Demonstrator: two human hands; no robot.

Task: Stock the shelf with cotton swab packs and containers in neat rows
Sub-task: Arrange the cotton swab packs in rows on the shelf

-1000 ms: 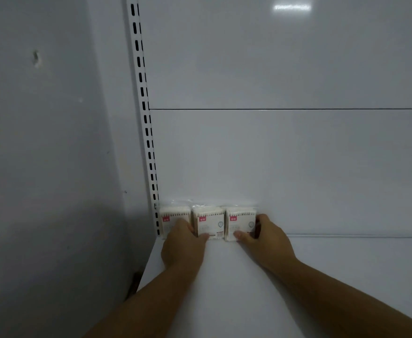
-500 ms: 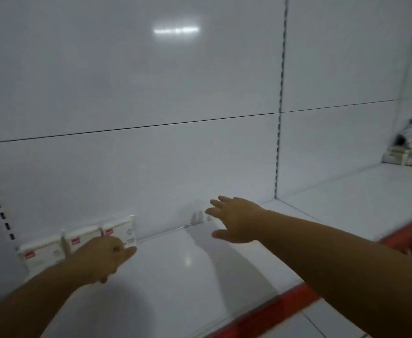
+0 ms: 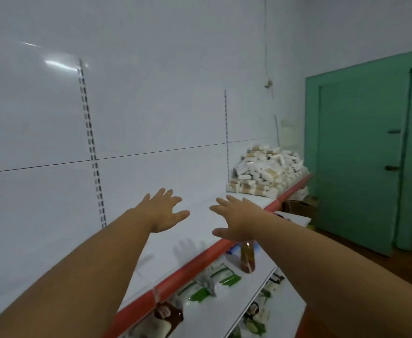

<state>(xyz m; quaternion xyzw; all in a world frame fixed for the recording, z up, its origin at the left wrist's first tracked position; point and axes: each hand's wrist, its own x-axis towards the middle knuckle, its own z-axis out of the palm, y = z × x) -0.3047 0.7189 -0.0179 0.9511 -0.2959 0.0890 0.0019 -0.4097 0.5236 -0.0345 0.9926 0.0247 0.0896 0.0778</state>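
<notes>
A heap of white cotton swab packs lies at the far right end of the white shelf, against the back panel. My left hand hovers over the shelf with fingers spread and nothing in it. To its right, my right hand is also open and empty, above the shelf's red front edge. Both hands are stretched toward the heap but remain well short of it. The three packs placed at the left end are out of view.
A lower white shelf holds an amber bottle, green-and-white packages and a brown pack. A green door stands at the right. Slotted uprights run up the back panel.
Both hands have let go of the three packs at the left end. My view has swung right along the shelf, and both open hands now point toward the heap.
</notes>
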